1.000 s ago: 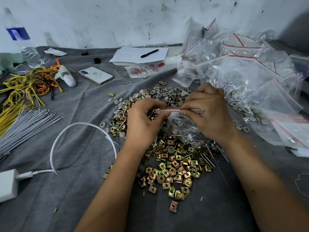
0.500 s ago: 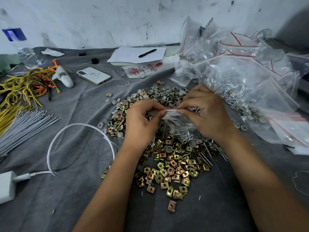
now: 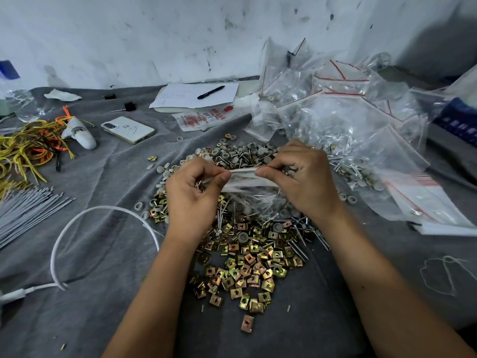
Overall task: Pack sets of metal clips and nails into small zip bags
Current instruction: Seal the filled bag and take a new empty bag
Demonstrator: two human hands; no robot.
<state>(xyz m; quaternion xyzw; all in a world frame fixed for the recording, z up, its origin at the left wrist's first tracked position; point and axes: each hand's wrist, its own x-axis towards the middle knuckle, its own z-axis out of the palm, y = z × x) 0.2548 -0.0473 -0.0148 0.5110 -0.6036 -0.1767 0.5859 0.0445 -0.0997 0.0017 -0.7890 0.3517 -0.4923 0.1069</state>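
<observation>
A small clear zip bag [image 3: 245,178] with a red line at its top hangs between my two hands above the parts heap. My left hand [image 3: 192,193] pinches the bag's left top edge between thumb and forefinger. My right hand [image 3: 303,177] pinches the right top edge the same way. The bag's lower part, with nails and grey caps showing through, sags onto the pile. Brass-coloured square metal clips [image 3: 247,267] lie spread below my hands. Loose nails [image 3: 299,244] lie at the heap's right side, and grey round caps [image 3: 240,152] sit behind the bag.
A mound of filled clear zip bags [image 3: 343,117] fills the right back. A phone [image 3: 127,129], paper with a pen [image 3: 195,95], a white cable [image 3: 85,223], grey rods [image 3: 25,208], yellow and orange wires [image 3: 25,148] and a water bottle [image 3: 15,99] lie on the grey cloth.
Both hands stay pinched on the bag's top; they have spread slightly apart along the top edge, and the bag stays over the heap.
</observation>
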